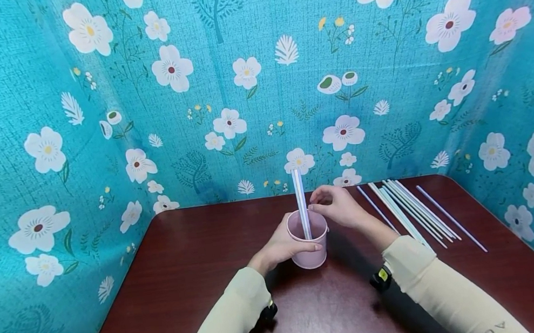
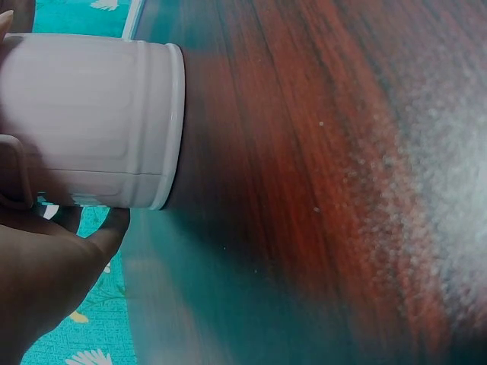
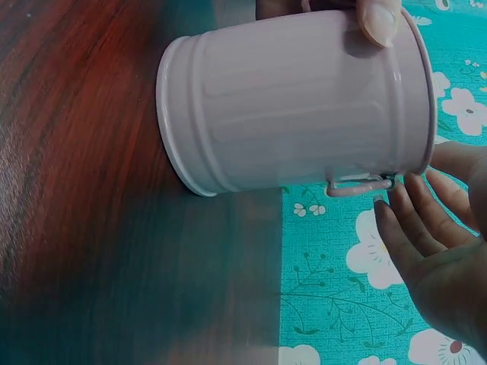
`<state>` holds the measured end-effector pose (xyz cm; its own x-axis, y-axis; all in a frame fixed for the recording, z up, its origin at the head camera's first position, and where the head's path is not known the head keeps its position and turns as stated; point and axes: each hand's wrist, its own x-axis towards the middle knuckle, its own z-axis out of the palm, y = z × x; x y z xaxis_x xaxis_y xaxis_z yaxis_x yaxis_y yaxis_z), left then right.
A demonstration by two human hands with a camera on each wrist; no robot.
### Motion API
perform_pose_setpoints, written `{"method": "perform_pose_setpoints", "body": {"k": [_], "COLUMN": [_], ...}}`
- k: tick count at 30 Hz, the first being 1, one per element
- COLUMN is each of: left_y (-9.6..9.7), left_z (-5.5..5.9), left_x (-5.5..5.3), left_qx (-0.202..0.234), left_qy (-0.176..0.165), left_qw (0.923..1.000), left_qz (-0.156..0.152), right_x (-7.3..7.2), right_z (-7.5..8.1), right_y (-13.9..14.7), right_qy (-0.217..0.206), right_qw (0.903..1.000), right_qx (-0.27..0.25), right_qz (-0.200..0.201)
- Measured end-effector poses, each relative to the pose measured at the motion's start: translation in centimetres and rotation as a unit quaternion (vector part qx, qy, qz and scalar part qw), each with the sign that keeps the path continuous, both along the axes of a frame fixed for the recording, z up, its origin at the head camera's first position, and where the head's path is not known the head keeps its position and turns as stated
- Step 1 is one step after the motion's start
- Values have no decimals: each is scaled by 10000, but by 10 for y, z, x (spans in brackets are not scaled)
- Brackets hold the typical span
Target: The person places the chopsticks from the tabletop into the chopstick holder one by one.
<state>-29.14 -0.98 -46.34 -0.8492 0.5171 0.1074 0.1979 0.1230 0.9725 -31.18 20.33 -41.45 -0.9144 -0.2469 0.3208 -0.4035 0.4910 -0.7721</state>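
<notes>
A small pink metal bucket (image 1: 309, 257) stands upright on the table, with a few long pale blue-and-white straws (image 1: 301, 201) leaning in it. My left hand (image 1: 282, 243) holds the bucket round its side, the thumb across the front below the rim. Just right of the rim, my right hand (image 1: 339, 205) is raised with fingers loosely bent and nothing in them. In the right wrist view its fingertips are right at the bucket's wire handle (image 3: 358, 187), and the left thumb (image 3: 379, 21) presses on the bucket wall.
On the right of the dark red-brown wooden table (image 1: 199, 260) lie several more straws (image 1: 413, 211) side by side, white, pale green and blue. One purple-blue straw (image 1: 450, 218) lies apart at the right. Flowered turquoise cloth (image 1: 261, 107) hangs behind and at both sides.
</notes>
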Motion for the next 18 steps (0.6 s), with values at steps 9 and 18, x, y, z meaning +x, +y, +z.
{"method": "perform_pose_setpoints", "body": {"k": [9,18], "left_y": [1,-1], "left_z": [1,0], "left_x": [-3,0], "left_qx": [127,292], "left_qy": [111,128], "left_qw": [9998,9992], "left_qz": [-46,-226], "right_x": [-7,-9], "right_z": [20,22], "right_y": [22,53], "right_qy": [75,138], "right_qw": [9987,9952], "right_qx": [309,520], "right_qz": [-392,-812]}}
